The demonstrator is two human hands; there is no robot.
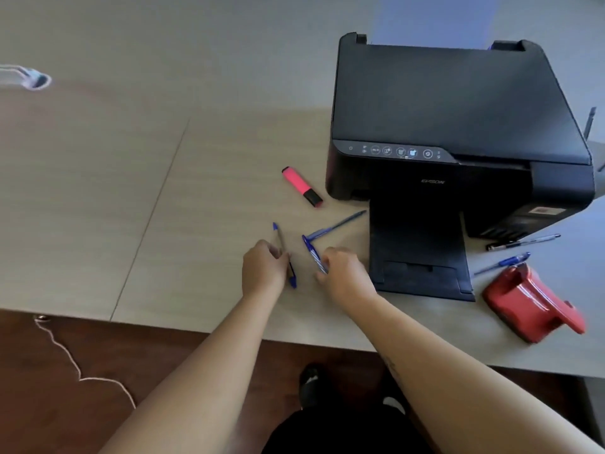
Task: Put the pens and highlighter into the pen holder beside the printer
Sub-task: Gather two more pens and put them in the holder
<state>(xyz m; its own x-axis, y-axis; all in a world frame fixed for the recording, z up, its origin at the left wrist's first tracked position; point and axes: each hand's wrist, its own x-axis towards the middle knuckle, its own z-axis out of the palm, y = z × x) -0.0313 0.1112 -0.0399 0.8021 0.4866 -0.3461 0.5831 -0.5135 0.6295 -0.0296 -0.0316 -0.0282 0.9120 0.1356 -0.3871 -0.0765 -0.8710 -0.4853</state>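
We see a pale wood-grain table (196,178) carrying a black Epson printer (451,126) with its output tray (419,253) extended. Right of the tray lies a red hole punch (532,303), with two pens (520,242) just above it. A pink highlighter (302,186) lies left of the printer. Our left hand (263,267) has its grip closed around a blue-capped pen (284,253); our right hand (343,270) pinches a blue pen (312,252), whose far end touches another blue pen (337,225).

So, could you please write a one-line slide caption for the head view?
Both hands, left hand and right hand, pick up blue pens from the table beside a black printer.
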